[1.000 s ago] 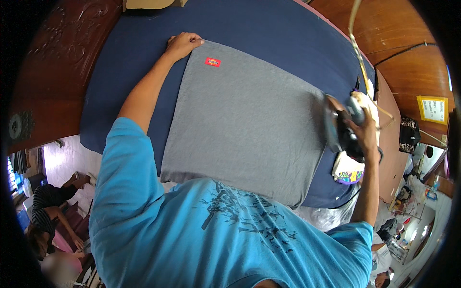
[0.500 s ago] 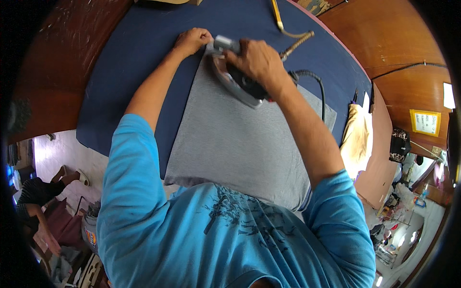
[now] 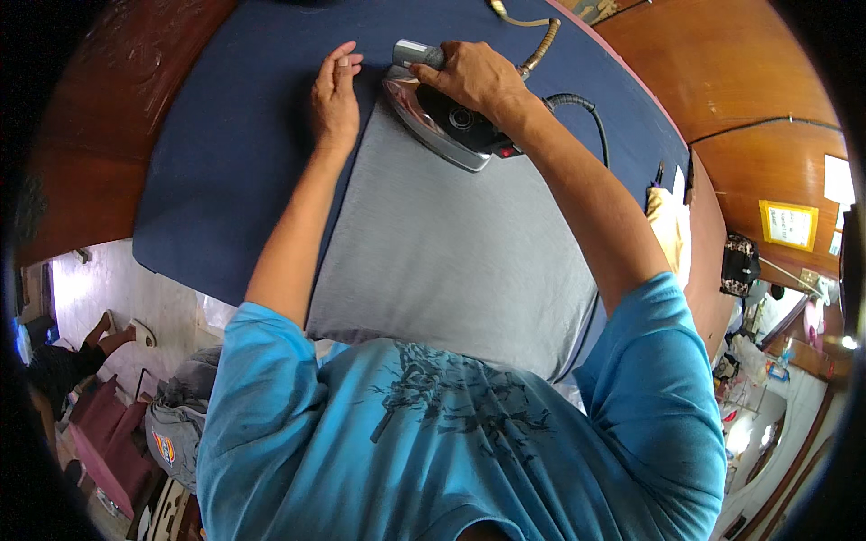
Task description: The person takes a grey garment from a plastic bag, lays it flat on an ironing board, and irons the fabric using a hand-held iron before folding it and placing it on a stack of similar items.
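A grey garment [image 3: 469, 252] lies flat on a table padded with dark blue cloth [image 3: 225, 180]. My right hand [image 3: 469, 77] grips the handle of a metal clothes iron [image 3: 442, 122], which rests on the garment's far edge. My left hand [image 3: 336, 95] lies flat, fingers together, on the garment's far left corner beside the iron's tip. The iron's black cord [image 3: 577, 113] trails off to the right.
A braided cord [image 3: 532, 41] lies at the table's far edge. A yellow cloth [image 3: 667, 230] sits at the right edge. Wooden panelling [image 3: 749, 81] surrounds the table. Bags and a red seat [image 3: 117, 442] stand on the floor at lower left.
My right hand brought the iron from the table's right side onto the garment's far edge. My left hand stayed on the far left corner. The camera view shifted closer.
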`<state>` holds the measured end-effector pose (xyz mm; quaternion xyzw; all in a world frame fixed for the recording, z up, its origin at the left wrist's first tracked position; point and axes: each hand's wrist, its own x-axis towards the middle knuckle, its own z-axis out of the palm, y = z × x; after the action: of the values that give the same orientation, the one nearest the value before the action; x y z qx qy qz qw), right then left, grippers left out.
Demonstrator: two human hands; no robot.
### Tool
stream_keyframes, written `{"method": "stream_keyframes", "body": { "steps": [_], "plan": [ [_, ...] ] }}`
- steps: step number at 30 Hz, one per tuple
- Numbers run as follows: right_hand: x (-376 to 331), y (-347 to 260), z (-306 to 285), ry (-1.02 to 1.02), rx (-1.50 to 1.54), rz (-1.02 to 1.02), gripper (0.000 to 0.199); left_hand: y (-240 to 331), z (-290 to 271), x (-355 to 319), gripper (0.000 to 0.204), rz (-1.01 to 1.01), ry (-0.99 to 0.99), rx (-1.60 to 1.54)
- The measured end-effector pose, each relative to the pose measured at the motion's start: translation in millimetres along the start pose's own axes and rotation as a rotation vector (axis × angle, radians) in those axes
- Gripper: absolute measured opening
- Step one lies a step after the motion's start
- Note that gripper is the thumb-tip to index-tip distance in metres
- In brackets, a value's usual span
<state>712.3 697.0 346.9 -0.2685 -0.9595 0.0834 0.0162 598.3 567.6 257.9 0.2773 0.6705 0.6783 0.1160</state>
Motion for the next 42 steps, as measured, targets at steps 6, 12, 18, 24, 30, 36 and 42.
{"method": "stream_keyframes", "body": {
  "steps": [6,12,18,24,30,36,42],
  "plan": [
    [-55.2,42.4,-13.1,-0.063,0.031,0.071,0.053,-23.1,54.0,-23.6,0.048,0.195,-0.229,0.449],
    [-138.9,108.0,-25.2,-0.027,0.076,0.296,0.060,-28.5,72.5,-40.9,0.051,0.277,-0.440,1.225],
    [-217.5,118.8,-27.6,-0.071,0.083,0.399,0.055,-31.5,67.5,-45.4,0.051,0.261,-0.418,1.279],
    [-187.2,210.1,-40.4,0.045,-0.018,0.503,0.060,-28.5,72.9,-45.8,0.051,0.264,-0.441,1.313],
    [-145.6,201.8,-40.6,-0.089,-0.014,0.132,0.063,-34.3,69.8,-38.6,0.052,0.247,-0.436,1.374],
    [-163.5,207.0,-63.3,-0.152,-0.019,0.213,0.053,-36.4,65.0,-30.5,0.054,0.228,-0.467,1.463],
    [-217.3,284.7,-47.4,-0.010,-0.033,0.174,0.065,-17.8,89.3,-108.9,0.057,0.663,-0.329,1.161]
  ]
}}
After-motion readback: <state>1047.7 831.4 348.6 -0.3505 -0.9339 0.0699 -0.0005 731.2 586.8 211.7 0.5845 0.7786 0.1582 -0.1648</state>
